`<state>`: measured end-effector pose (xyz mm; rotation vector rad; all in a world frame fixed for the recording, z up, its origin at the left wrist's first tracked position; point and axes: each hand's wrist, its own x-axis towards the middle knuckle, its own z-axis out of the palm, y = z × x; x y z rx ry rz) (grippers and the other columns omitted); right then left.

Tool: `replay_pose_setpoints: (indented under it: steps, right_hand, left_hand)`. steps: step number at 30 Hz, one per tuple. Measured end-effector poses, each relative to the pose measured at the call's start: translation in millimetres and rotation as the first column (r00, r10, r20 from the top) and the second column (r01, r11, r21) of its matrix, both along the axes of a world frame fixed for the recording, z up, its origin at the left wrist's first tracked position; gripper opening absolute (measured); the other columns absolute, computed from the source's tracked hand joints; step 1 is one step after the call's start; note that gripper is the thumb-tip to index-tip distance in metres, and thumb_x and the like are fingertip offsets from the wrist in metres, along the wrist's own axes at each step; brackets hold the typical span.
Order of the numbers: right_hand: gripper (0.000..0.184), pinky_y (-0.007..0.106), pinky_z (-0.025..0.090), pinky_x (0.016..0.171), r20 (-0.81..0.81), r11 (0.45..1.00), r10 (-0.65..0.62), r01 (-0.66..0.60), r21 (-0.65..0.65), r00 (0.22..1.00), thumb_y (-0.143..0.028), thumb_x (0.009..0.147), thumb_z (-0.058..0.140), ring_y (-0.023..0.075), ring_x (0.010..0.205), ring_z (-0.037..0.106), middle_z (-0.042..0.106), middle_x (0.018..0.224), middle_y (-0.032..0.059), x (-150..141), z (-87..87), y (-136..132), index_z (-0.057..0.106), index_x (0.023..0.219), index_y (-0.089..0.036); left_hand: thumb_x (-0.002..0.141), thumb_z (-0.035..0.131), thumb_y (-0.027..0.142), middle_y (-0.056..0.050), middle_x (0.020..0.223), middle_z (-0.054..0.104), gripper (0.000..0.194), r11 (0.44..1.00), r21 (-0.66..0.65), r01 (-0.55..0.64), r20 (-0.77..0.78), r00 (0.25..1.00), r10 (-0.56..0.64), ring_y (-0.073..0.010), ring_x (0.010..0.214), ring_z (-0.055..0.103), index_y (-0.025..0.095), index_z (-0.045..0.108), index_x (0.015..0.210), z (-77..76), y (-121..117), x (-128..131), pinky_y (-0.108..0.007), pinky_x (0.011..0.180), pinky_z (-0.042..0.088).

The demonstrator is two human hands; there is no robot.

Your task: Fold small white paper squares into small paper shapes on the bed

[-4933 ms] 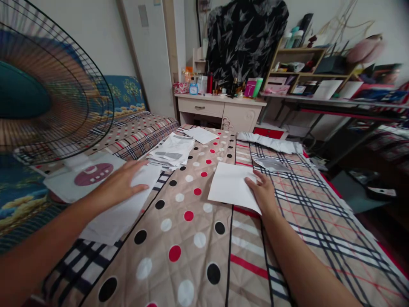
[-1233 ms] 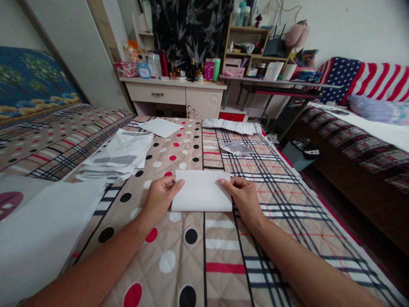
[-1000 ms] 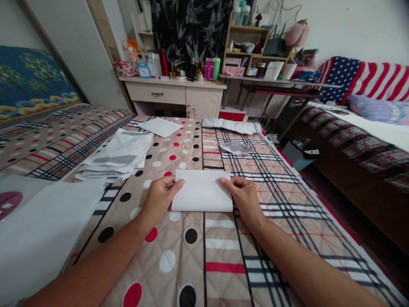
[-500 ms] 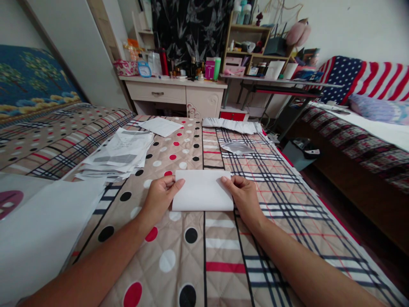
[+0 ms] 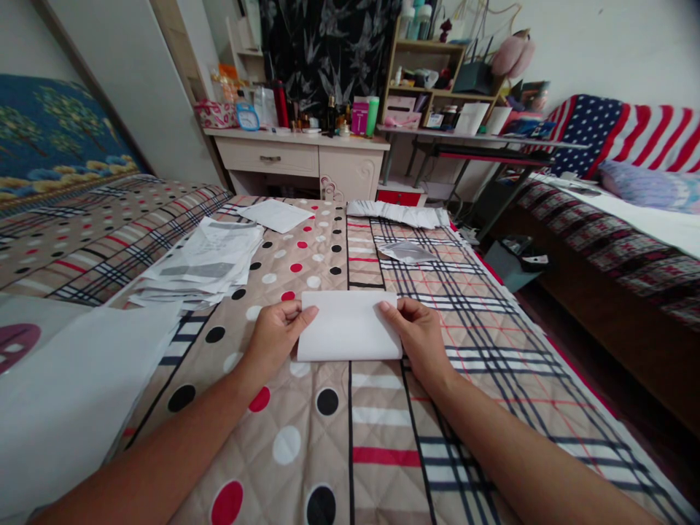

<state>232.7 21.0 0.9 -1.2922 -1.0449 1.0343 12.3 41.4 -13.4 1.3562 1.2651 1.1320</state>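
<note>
A folded sheet of white paper (image 5: 348,328) is held just over the quilted bedspread (image 5: 377,437), its folded edge toward me. My left hand (image 5: 280,328) pinches its left side, the thumb on top and the fingers beneath. At the right side my right hand (image 5: 418,332) grips it the same way, thumb near the upper corner. Both hands are closed on the paper; the fingertips under it are hidden. Whether the paper touches the bedspread, I cannot tell.
To the left lie a stack of used paper sheets (image 5: 202,262) and a large white pile of paper (image 5: 82,379). A folded paper strip (image 5: 397,214) and a silvery flat piece (image 5: 407,252) lie farther off. Beyond the bed stand a dresser (image 5: 273,157) and a bin (image 5: 514,262).
Both hands and the folded paper have shifted very slightly to the right. The grip is the same.
</note>
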Motion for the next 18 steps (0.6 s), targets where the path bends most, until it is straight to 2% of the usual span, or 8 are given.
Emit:
replay_pose_setpoints:
  steps: [4, 11, 18]
  right_hand:
    - [0.042, 0.022, 0.022, 0.043, 0.016, 1.000, -0.003, 0.003, 0.012, 1.000, -0.049, 0.067, 0.074, 0.0075, 0.049, 0.033, 0.043, 0.052, -0.0043, 0.6, -1.0, 0.0, 0.049, 0.055, -0.017]
    - [0.037, 0.022, 0.027, 0.045, 0.029, 1.000, -0.002, 0.002, 0.009, 1.000, -0.046, 0.067, 0.074, 0.0087, 0.052, 0.037, 0.049, 0.055, -0.0023, 1.5, -3.1, 1.0, 0.054, 0.058, -0.017]
    - [0.037, 0.023, 0.027, 0.044, 0.028, 1.000, 0.002, -0.002, 0.006, 1.000, -0.048, 0.065, 0.075, 0.0095, 0.051, 0.038, 0.050, 0.055, -0.0018, 2.1, -3.9, 1.1, 0.055, 0.058, -0.017]
  left_hand:
    - [0.072, 0.069, 0.047, 0.001, 0.058, 0.054, 0.037, 1.000, 0.003, 0.000, 0.005, 1.000, 0.000, -0.0089, 0.052, 0.045, 0.012, 0.059, 0.064, -1.4, 0.1, -0.7, -0.020, 0.045, 0.031]
    - [0.072, 0.069, 0.047, 0.000, 0.060, 0.058, 0.036, 1.000, 0.002, -0.012, -0.004, 1.000, 0.012, -0.0103, 0.053, 0.048, 0.012, 0.062, 0.068, 0.3, -0.5, -0.5, -0.020, 0.046, 0.033]
    - [0.070, 0.071, 0.046, 0.001, 0.057, 0.058, 0.034, 1.000, 0.012, -0.022, 0.007, 1.000, 0.022, -0.0097, 0.049, 0.046, 0.013, 0.061, 0.064, 2.5, -1.1, 1.0, -0.020, 0.044, 0.031]
